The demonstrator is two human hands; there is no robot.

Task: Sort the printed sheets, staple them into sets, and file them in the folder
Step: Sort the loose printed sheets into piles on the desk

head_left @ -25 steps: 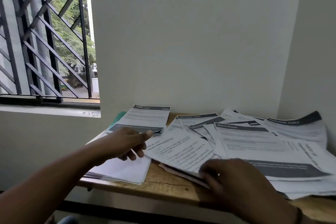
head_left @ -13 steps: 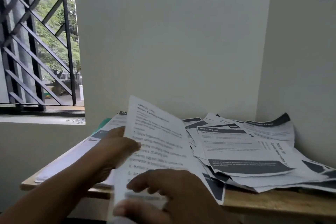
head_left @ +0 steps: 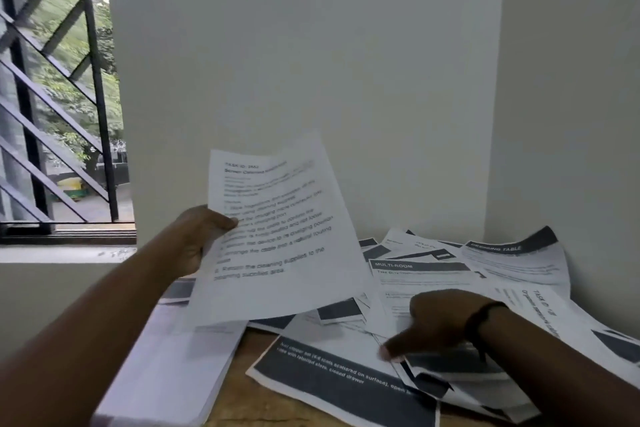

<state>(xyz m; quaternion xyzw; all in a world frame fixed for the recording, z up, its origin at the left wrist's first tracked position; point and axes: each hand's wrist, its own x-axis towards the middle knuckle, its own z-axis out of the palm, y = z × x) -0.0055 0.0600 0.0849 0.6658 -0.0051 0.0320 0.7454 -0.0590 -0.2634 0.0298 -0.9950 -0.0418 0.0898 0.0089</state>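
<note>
Head view: the left hand [head_left: 199, 239] pinches one printed sheet [head_left: 280, 236] by its left edge and holds it tilted up above the wooden table [head_left: 239, 388]. The right hand [head_left: 436, 326] reaches down onto the scattered sheets [head_left: 450, 284] on the right, thumb at the edge of a dark-banded page; whether it grips one, I cannot tell. A neater stack [head_left: 173, 364] lies at the left. Sorting looks barely begun: most pages lie loose, no stapler or folder is visible, so stapling and filing remain
</note>
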